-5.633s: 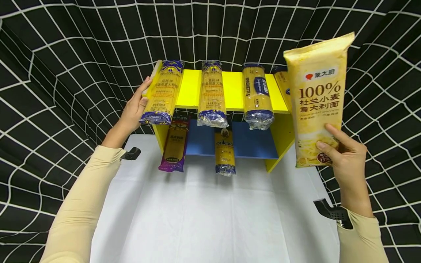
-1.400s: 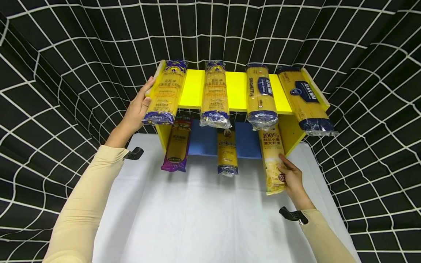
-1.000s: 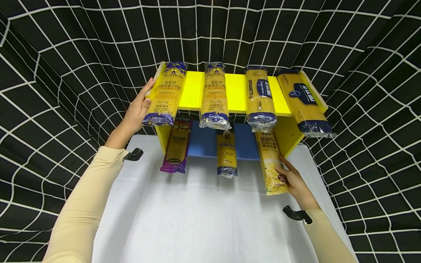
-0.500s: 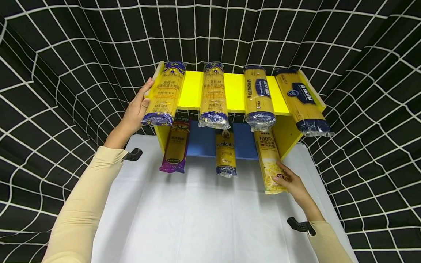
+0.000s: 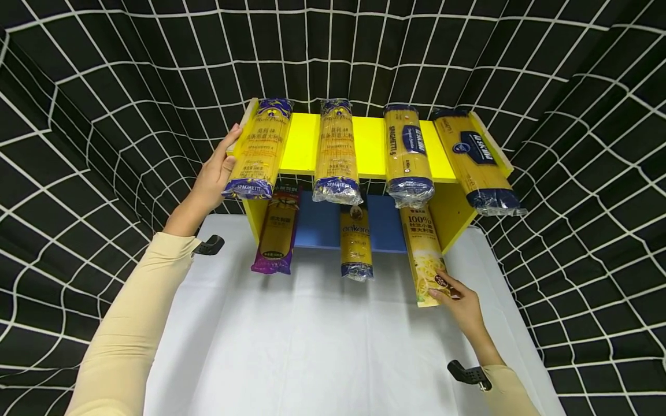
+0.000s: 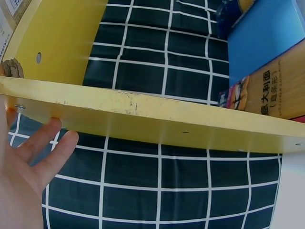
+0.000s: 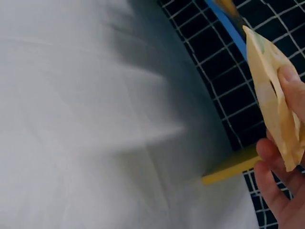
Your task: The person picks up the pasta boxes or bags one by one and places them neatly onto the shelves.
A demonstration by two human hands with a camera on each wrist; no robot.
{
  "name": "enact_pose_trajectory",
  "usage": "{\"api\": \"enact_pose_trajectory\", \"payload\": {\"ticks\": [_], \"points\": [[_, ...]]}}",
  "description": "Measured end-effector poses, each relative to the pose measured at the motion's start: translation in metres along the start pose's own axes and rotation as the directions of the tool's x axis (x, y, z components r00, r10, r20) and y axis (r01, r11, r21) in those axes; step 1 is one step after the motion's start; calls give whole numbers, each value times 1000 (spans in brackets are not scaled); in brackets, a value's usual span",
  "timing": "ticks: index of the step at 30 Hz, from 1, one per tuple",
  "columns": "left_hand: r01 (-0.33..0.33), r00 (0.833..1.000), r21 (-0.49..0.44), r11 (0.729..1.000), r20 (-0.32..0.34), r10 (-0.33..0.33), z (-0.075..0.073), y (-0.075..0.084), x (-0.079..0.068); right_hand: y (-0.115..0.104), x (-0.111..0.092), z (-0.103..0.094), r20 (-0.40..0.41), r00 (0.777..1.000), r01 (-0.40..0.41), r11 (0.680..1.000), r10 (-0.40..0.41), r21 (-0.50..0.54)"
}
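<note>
My right hand [image 5: 465, 306] pinches the lower end of a cream-yellow spaghetti packet [image 5: 422, 242], thumb on the front and fingers along the right edge. In the right wrist view the packet's end [image 7: 271, 90] shows between thumb and fingers. The packet's upper part lies on the blue lower board [image 5: 387, 222] of a yellow two-level shelf [image 5: 372, 144], by its right side wall. My left hand [image 5: 208, 179] rests against the outside of the shelf's left wall. In the left wrist view its fingers [image 6: 59, 152] are extended, touching or close under that panel [image 6: 143, 102]; the thumb is hidden there.
Across the top board lie spaghetti packets: two blue-ended ones [image 5: 260, 147] [image 5: 337, 150], a dark-blue-ended one [image 5: 409, 153] and a tilted one [image 5: 476, 162]. Below are a purple-ended packet [image 5: 278, 231] and an ankara packet [image 5: 356, 237]. White cloth [image 5: 322, 346] covers the table; black gridded cloth [image 5: 333, 46] surrounds it.
From beside the shelf, the cream-yellow packet went down onto the lower board at right. Lately it shifted slightly left, and my right hand slid toward its near end. My left hand stays put.
</note>
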State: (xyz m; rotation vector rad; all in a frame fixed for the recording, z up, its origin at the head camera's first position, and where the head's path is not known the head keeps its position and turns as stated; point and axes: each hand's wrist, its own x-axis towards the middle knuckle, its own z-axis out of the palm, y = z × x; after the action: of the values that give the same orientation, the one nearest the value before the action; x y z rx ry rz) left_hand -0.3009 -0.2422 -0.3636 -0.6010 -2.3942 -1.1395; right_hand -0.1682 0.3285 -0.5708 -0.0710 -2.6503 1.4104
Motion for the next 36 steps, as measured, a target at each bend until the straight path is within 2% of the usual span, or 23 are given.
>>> {"api": "enact_pose_trajectory", "payload": {"ticks": [2, 5, 10, 13, 16, 17, 19, 21, 22, 23, 24, 25, 26, 27, 28, 29, 31, 33, 36], "points": [[5, 1000, -11, 1000, 2, -5, 0, 0, 0, 0, 1, 3, -48, 999, 15, 1000, -16, -9], [1, 1000, -18, 1000, -1, -1, 0, -1, 0, -1, 2, 6, -77, 997, 28, 1000, -29, -8], [-20, 1000, -3, 1000, -18, 20, 0, -1, 2, -6, 5, 7, -54, 998, 11, 1000, -11, -13], [-13, 1000, -9, 1000, -19, 12, 0, 0, 2, -12, 6, 4, -45, 997, 51, 997, -54, -65], [-5, 1000, -11, 1000, -14, 5, 0, -1, 2, -23, 5, 0, -106, 988, 100, 989, -111, -107], [-4, 1000, -10, 1000, -12, 3, 0, -2, 2, -28, 5, -2, -127, 984, 114, 990, -124, -83], [0, 1000, -13, 1000, -11, 0, 0, -1, 1, -38, 4, -7, -108, 985, 140, 988, -133, 66], [5, 1000, -14, 1000, -10, -5, 0, -1, 1, -46, 3, -11, 14, 985, 158, 944, -170, 290], [7, 1000, -11, 1000, -10, -7, 0, -2, 0, -50, 2, -13, 113, 975, 132, 910, -190, 394], [8, 1000, -11, 1000, -9, -9, 0, -2, 0, -52, 2, -15, 227, 950, 85, 874, -216, 478], [9, 1000, -13, 1000, -10, -9, 0, -2, -1, -52, 1, -15, 341, 910, 24, 850, -237, 526], [8, 1000, -10, 1000, -10, -9, 1, -2, -1, -52, 0, -15, 440, 861, -22, 845, -256, 535], [7, 1000, -9, 1000, -10, -7, 1, -3, 0, -50, 0, -15, 521, 809, -49, 851, -273, 523], [7, 1000, -9, 1000, -7, -7, 1, -3, 0, -48, -1, -14, 581, 767, -70, 864, -273, 498], [4, 1000, -9, 1000, -6, -4, 2, -3, 0, -46, -2, -12, 623, 736, -88, 876, -263, 474], [3, 1000, -10, 1000, -5, -3, 2, -3, 0, -42, -3, -11, 650, 717, -96, 888, -252, 450], [0, 1000, -11, 1000, -7, 0, 2, -3, 1, -36, -4, -7, 665, 712, -105, 902, -226, 419], [1, 1000, -16, 1000, -7, -1, 1, -2, 1, -31, -5, -3, 650, 733, -117, 903, -202, 413], [6, 1000, -23, 1000, -8, -6, 1, -1, 1, -26, -5, 3, 614, 763, -123, 888, -201, 443]]}}
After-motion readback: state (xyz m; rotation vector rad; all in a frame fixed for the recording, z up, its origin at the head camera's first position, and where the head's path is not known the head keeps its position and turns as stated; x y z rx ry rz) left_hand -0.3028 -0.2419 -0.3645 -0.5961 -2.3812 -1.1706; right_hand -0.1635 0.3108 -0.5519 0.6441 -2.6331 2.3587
